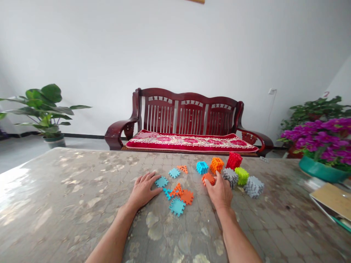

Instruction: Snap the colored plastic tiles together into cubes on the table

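My left hand (144, 190) lies flat on the table with fingers outstretched, its fingertips at a teal interlocking piece (161, 182). Right of it are loose notched pieces: another teal square (174, 172), an orange triangle (182, 168), a blue piece (167, 193), an orange letter-like piece (177, 189), an orange square (187, 197) and a nearer teal square (177, 206). My right hand (221, 191) has thumb and index finger around an orange-red block of interlocking pieces (208, 178) standing on the table; its other fingers are partly hidden.
Beyond my right hand stand blue (202, 167), orange (216, 165), red (234, 160), lime (241, 176), dark grey (230, 177) and light grey (254, 187) blocks. A flower pot (323, 170) and a brown board (333, 199) are at right. A wooden bench (190, 109) stands behind the table.
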`<state>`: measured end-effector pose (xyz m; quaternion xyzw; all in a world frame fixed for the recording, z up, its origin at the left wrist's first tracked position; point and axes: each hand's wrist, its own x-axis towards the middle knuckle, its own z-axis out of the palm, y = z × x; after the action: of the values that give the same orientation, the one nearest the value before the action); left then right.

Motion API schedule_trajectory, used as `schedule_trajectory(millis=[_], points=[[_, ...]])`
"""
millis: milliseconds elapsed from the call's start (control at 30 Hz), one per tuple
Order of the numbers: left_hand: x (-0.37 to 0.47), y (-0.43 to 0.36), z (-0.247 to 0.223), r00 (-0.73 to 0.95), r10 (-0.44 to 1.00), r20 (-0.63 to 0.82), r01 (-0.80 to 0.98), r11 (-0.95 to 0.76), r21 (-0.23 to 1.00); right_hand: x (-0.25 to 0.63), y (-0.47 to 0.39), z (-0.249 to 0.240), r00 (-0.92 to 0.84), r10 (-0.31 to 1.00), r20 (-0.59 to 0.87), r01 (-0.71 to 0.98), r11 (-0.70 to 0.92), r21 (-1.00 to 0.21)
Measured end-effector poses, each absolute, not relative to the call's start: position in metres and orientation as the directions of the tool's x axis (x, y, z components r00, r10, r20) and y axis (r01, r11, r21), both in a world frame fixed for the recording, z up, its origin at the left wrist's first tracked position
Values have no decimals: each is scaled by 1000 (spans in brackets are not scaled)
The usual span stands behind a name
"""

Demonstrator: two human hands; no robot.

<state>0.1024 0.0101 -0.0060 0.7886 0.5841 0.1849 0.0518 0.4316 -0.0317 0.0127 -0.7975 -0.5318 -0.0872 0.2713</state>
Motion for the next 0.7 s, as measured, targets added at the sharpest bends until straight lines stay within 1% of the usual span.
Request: schedule_trajectory(millis=[267, 467, 700], points=[[102, 11, -7, 256, 940, 225, 901, -316, 298, 429, -32, 13, 398, 835, 379, 912, -315, -263], [103, 11, -6, 254, 941, 222, 901, -314, 299, 425, -34, 18, 417, 856, 305, 906, -365, -215], [103, 11, -6, 255, 944, 211, 901, -311, 302, 425, -28, 13, 408, 848, 339, 911, -359, -201]])
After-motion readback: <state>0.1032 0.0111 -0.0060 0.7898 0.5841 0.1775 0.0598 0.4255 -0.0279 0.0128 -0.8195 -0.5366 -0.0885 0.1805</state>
